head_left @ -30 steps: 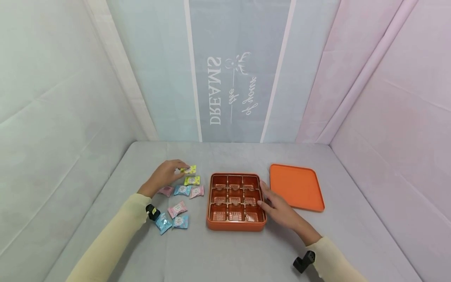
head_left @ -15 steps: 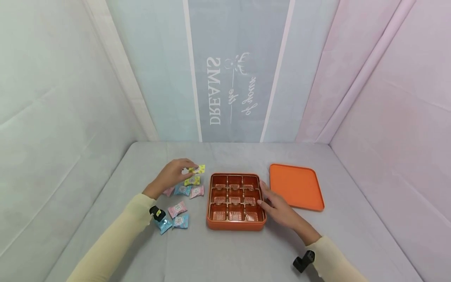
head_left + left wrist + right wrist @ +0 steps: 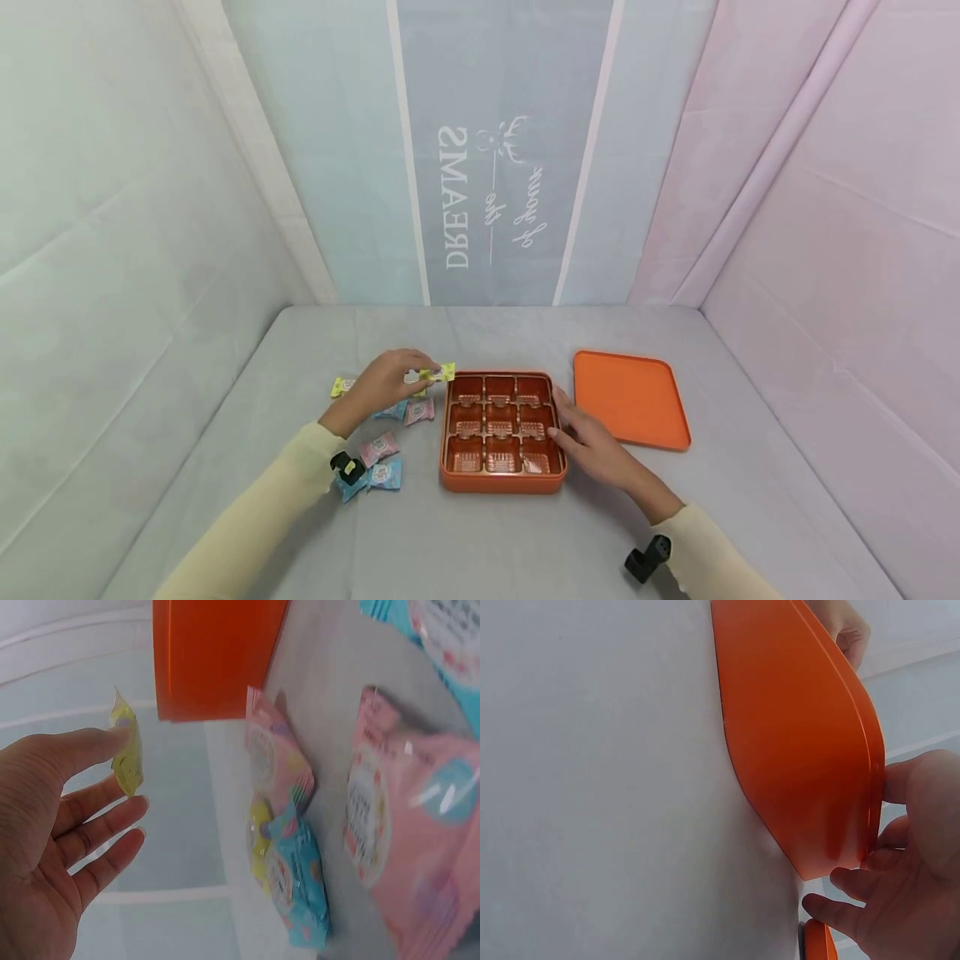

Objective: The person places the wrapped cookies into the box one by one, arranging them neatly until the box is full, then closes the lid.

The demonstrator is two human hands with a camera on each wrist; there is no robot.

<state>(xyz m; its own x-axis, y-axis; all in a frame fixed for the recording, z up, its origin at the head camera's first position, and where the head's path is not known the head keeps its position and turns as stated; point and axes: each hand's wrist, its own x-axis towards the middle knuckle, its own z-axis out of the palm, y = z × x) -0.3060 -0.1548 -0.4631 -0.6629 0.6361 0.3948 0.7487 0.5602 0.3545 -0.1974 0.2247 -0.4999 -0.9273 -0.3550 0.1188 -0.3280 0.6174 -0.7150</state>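
Note:
My left hand (image 3: 390, 383) pinches a yellow wrapped candy (image 3: 441, 372) between thumb and fingers, just off the far left corner of the orange box (image 3: 502, 483). In the left wrist view the candy (image 3: 129, 754) hangs in the air, with the other fingers loosely spread. The box has a brown divided insert (image 3: 501, 423) with several bare compartments. My right hand (image 3: 596, 446) holds the box by its right side. Its thumb lies over the rim and its fingers touch the outer wall (image 3: 802, 750).
Left of the box lie several wrapped candies: a yellow candy (image 3: 341, 387), a pink candy (image 3: 378, 448), another pink candy (image 3: 420, 411) and a blue candy (image 3: 386, 475) among them. An orange lid (image 3: 632, 398) lies to the box's right on the grey cloth (image 3: 450, 542).
My left hand has carried the yellow candy rightward to the box's far left corner. Another yellow candy has come into sight left of the hand. The right hand and box stay put.

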